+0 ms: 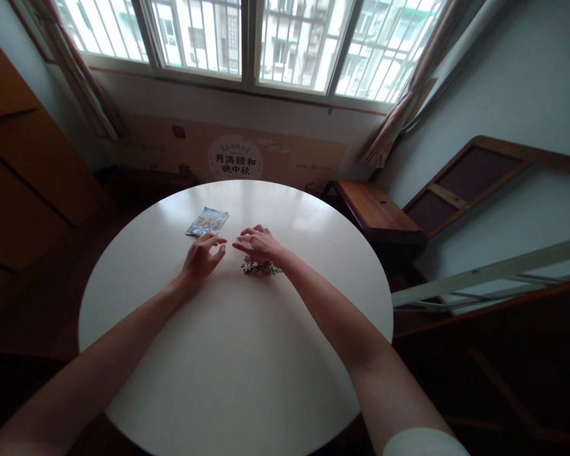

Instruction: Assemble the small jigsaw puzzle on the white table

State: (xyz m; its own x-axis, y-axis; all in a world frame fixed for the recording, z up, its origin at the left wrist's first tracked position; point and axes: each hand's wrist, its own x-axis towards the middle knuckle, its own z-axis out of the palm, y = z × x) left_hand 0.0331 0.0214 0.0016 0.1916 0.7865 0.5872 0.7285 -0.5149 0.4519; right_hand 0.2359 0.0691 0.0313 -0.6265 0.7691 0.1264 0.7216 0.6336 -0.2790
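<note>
Daylight falls through a wide barred window (249, 44), well beyond both hands, onto a round, glossy white table (237, 354) that lies beneath them. Under the window, past the fingertips, runs a tan wall banner with dark Chinese characters (289, 152). An orange-brown wooden cabinet (28, 158) stands well off to the left of the left hand (201, 258), and a reddish-brown wooden bench (375, 206) beyond and to the right of the right hand (259, 243).

Small, multicoloured jigsaw pieces (259, 266) lie in a loose heap just on the near side of the right hand, which partly covers them. That hand is palm down with fingers bent; I cannot tell whether its fingertips pinch a piece. The left hand is half open, thumb apart from its curved fingers, nothing visible between them. A blue printed paper sheet (208, 221) lies just beyond it.

The step in hand looks like handling single pieces beside the heap; the next move probably calls for a light fingertip pinch, without the right wrist scattering the rest.
</note>
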